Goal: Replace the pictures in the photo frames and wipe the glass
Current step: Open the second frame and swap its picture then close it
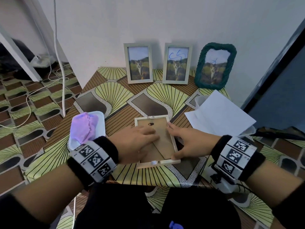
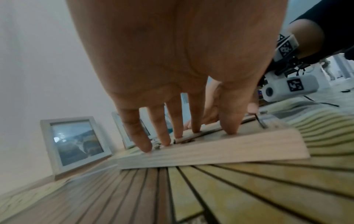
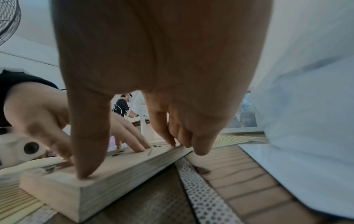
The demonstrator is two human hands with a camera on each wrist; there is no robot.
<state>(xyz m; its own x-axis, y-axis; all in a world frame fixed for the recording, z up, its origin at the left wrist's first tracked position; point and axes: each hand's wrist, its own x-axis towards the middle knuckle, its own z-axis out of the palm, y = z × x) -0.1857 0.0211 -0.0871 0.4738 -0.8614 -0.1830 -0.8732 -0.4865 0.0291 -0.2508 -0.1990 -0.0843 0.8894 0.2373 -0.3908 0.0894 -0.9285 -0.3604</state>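
From the head view, a wooden frame (image 1: 156,139) lies face down at centre on the surface (image 1: 115,96). My left hand (image 1: 137,141) presses flat on its backing, fingers straight; my right hand (image 1: 189,142) spreads along its right edge. At left, a white tray (image 1: 100,116) holds a purple cloth (image 1: 84,128). At right, white paper (image 1: 221,116) covers a clear tub (image 1: 198,100).

Left wrist view: my fingertips (image 2: 145,147) press the frame's back.

Right wrist view: my thumb (image 3: 88,151) presses its near corner.

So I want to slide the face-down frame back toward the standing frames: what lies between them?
Only bare patterned tablecloth lies between the face-down frame and the standing frames, as the head view shows.
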